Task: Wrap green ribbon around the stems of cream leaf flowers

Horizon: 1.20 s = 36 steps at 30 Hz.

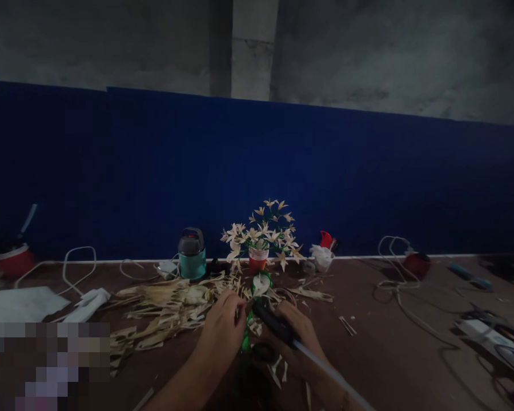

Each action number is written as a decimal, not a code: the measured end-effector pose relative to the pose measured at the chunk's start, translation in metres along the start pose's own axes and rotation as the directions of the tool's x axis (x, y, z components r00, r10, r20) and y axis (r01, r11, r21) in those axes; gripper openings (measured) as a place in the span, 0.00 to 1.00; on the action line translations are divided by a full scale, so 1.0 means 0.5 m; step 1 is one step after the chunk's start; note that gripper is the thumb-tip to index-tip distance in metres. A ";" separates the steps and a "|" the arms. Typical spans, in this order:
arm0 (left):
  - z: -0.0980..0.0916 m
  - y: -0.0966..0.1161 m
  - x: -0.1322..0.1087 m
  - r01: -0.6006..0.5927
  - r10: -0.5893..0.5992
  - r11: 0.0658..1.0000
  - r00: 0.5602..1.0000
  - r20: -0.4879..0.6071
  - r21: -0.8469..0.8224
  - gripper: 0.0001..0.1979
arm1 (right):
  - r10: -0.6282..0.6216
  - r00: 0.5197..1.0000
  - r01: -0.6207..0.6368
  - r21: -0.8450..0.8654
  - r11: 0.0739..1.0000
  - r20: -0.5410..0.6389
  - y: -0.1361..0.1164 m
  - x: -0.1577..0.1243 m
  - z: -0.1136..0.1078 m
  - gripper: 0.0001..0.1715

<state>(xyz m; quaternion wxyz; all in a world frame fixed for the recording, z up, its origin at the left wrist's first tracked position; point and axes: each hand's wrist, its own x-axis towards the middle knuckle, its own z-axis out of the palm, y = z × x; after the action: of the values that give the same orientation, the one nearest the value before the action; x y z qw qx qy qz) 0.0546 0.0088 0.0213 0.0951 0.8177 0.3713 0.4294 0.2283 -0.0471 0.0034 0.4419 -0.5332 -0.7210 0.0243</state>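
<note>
My right hand [300, 328] is wrapped round a black glue gun [276, 322], with a long pale glue stick [332, 374] running out of its back toward me. Close to the gun's tip, my left hand [225, 319] has its fingers pinched together; what lies between them is too small and dark to make out. Just beyond both hands is a roll of green tape [261, 282] with a white core. A bright green strip [245, 342] shows between my wrists. Dried husk strips [171, 302] lie spread to the left of my left hand.
Pale husk flowers [263, 234] stand in a red cup [257, 260] at the back. Left of it is a teal container [192, 257] with a dark lid; right, a white plastic bag [322, 257]. Cables [400, 291] lie at right. A blue panel [154, 171] closes the back.
</note>
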 end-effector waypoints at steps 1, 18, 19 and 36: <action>0.000 0.000 0.000 0.002 -0.002 1.000 1.000 0.002 0.000 0.07 | 0.002 1.000 -0.002 -0.001 1.000 -0.003 0.000 0.000 0.000 0.08; -0.001 0.001 0.000 -0.010 0.009 1.000 1.000 0.008 0.013 0.07 | 0.001 0.999 -0.002 -0.018 1.000 -0.039 0.003 -0.003 0.001 0.08; -0.001 0.001 -0.001 -0.011 0.011 1.000 1.000 0.005 0.011 0.07 | 0.004 0.999 -0.004 -0.018 1.000 -0.036 0.003 -0.003 0.002 0.08; -0.004 0.004 -0.002 -0.004 0.004 1.000 1.000 -0.001 -0.022 0.08 | -0.007 1.000 0.006 -0.012 1.000 -0.017 -0.002 -0.005 0.007 0.06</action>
<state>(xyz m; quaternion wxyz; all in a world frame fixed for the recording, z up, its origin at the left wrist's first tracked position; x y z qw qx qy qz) 0.0537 0.0066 0.0229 0.1029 0.8171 0.3650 0.4341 0.2257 -0.0480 0.0002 0.4451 -0.5336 -0.7190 0.0140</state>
